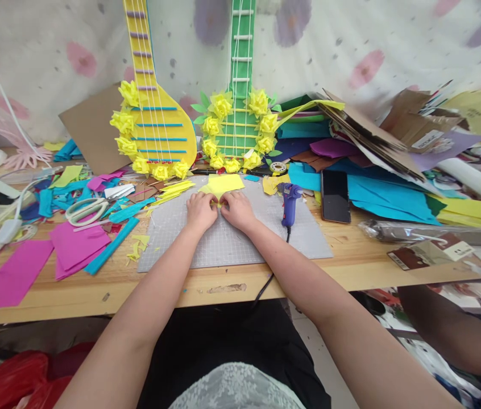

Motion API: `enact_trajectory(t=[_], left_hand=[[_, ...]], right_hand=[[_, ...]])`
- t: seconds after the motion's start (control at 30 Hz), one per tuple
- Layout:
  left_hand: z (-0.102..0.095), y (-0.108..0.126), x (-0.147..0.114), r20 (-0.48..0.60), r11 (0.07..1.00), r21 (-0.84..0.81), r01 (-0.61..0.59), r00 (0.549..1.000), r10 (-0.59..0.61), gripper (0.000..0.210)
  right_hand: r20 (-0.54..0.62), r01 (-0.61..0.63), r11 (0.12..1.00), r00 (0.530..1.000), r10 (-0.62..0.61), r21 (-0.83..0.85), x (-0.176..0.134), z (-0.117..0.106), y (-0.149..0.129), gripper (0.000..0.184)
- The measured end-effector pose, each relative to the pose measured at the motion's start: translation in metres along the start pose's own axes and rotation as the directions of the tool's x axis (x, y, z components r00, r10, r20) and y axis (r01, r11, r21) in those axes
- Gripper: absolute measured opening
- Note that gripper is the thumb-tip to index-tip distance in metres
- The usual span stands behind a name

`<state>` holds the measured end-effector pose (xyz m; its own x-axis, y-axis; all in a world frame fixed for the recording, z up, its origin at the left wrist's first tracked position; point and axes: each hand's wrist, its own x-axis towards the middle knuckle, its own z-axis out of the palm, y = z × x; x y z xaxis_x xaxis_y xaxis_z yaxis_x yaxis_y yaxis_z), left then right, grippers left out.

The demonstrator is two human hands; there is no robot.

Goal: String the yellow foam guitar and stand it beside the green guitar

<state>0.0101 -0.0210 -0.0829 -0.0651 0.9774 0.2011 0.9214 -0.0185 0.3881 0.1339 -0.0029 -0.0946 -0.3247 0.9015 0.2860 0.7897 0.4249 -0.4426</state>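
Observation:
On the grey cutting mat [168,244] lies a sheet of yellow crepe paper [226,183]. My left hand [202,211] and my right hand [237,210] meet at its near edge, fingers curled inward and closed on the paper. The bit pinched between the fingertips is mostly hidden by the hands. To the right of my right hand, a blue glue gun [290,207] stands on the mat, its black cord running off the table's front edge.
Behind the mat stand a yellow paper instrument [168,122] and a green one [237,122], both trimmed with yellow paper flowers. Scissors [87,211], magenta sheets [78,244] and blue scraps lie left. A phone [335,196], blue paper [388,196] and cardboard are right.

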Motion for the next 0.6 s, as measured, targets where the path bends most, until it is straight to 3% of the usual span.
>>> enact_trajectory(t=[0.43, 0.6], left_hand=[[-0.001, -0.004, 0.001, 0.004, 0.999, -0.035, 0.001, 1.0, -0.001, 0.032], [-0.001, -0.014, 0.005, -0.132, 0.988, -0.129, -0.079, 0.989, 0.062, 0.036]], right_hand=[[0.029, 0.008, 1.0, 1.0, -0.008, 0.002, 0.0, -0.001, 0.002, 0.022], [0.018, 0.009, 0.998, 1.0, -0.01, 0.069, 0.001, 0.0, 0.003, 0.021]])
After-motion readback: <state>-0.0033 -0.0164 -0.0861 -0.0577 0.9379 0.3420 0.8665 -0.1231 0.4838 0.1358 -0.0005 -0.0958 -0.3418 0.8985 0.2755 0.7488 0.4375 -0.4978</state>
